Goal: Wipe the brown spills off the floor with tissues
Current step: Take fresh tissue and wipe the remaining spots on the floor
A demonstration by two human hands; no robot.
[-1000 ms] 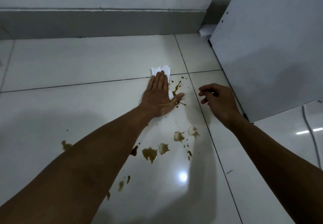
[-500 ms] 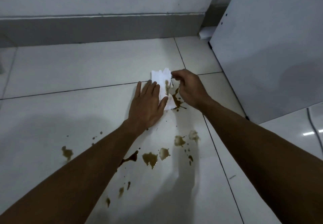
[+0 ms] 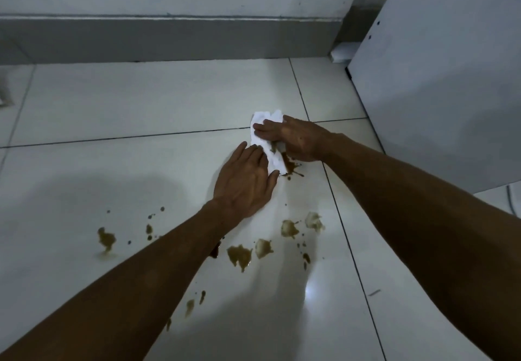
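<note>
A white tissue (image 3: 271, 155) lies flat on the pale floor tiles, stained brown along its right edge. My left hand (image 3: 245, 180) lies flat with straight fingers on the tissue's lower left part. My right hand (image 3: 293, 138) rests on its upper part, fingers stretched leftward across it. A dark brown spill (image 3: 291, 167) shows just right of the tissue, under my right hand. Several more brown spills lie nearer to me: a cluster of blotches (image 3: 239, 256), a lone blotch (image 3: 106, 239) at the left and small drops (image 3: 190, 305) beside my left forearm.
A white cabinet panel (image 3: 439, 84) stands close on the right. A grey skirting (image 3: 169, 40) runs along the back wall. A small white object (image 3: 342, 54) sits in the corner behind the cabinet. A cable (image 3: 511, 200) lies at the far right.
My right hand has come from hovering at the right onto the tissue's top. My left hand slid back and left, uncovering most of the tissue.
</note>
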